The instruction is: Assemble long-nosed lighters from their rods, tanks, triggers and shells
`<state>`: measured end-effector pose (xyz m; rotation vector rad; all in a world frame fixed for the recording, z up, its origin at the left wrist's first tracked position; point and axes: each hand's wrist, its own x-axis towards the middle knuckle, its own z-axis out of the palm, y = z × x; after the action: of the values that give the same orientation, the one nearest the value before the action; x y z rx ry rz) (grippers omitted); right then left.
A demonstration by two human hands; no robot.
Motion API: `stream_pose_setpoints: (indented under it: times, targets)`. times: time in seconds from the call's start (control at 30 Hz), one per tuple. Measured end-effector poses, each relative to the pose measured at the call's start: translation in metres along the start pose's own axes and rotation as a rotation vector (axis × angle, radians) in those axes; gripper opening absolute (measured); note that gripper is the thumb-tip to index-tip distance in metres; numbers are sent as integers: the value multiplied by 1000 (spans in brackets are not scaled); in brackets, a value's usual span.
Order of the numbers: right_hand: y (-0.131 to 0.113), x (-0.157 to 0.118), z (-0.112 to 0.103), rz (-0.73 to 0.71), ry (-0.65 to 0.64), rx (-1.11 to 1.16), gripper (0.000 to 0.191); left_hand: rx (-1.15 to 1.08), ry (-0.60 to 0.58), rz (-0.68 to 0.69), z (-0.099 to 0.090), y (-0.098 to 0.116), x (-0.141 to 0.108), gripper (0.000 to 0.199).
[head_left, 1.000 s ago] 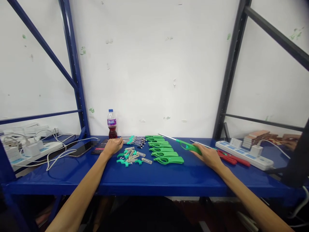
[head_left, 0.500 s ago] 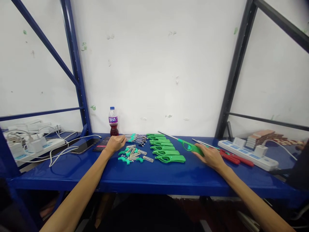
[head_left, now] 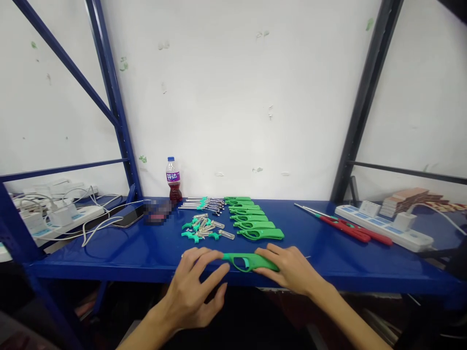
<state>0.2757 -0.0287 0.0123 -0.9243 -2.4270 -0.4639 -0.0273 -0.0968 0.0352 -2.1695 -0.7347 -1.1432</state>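
A green lighter (head_left: 255, 261) lies level near the table's front edge, its rear end gripped by my right hand (head_left: 292, 267). My left hand (head_left: 197, 287) is at its front end, fingers curled over it with the thumb apart; the metal tube is hidden there. Behind them several green handle shells (head_left: 260, 234) form a column. To their left are a pile of clear and teal small parts (head_left: 204, 228) and a row of metal tubes (head_left: 199, 203). Two red lighters (head_left: 350, 231) rest at the right.
A drink bottle (head_left: 174, 180) stands by the wall. A phone (head_left: 129, 216), cables and a power strip (head_left: 76, 221) are at the left. Another power strip (head_left: 383, 227) and stacked brown pieces (head_left: 403, 200) are at the right.
My right hand has brought the green lighter from the right to the front middle and levelled it. My left hand has moved from beside the metal tubes to the lighter's front end.
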Motion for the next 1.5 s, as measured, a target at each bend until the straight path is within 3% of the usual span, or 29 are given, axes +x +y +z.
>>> stream_pose_setpoints:
  times: [0.17,0.33,0.7,0.93,1.1,1.2,1.3,1.4,1.5]
  targets:
    - [-9,15,3,53,-55,66,41,-131,-311,-183,41,-3,-4,49]
    - [-12,13,4,145,-55,117,40,-173,-378,-214,61,-5,-17,47]
    - [-14,11,-6,290,23,319,30,-222,-356,-344,54,-12,-13,25]
    - [-9,13,3,334,69,410,41,-220,-362,-382,55,-16,-15,41]
    - [-9,17,3,390,130,489,32,-196,-418,-355,55,-13,-17,47]
    - [-9,16,0,441,229,565,30,-181,-438,-360,54,-11,-15,42]
    - [-9,15,-8,532,397,672,41,-171,-449,-363,53,-9,-13,38]
    - [-9,20,-23,626,553,840,57,-153,-452,-371,52,-9,-12,38]
    - [-10,37,-42,672,598,1079,63,-141,-463,-373,52,-9,-12,40]
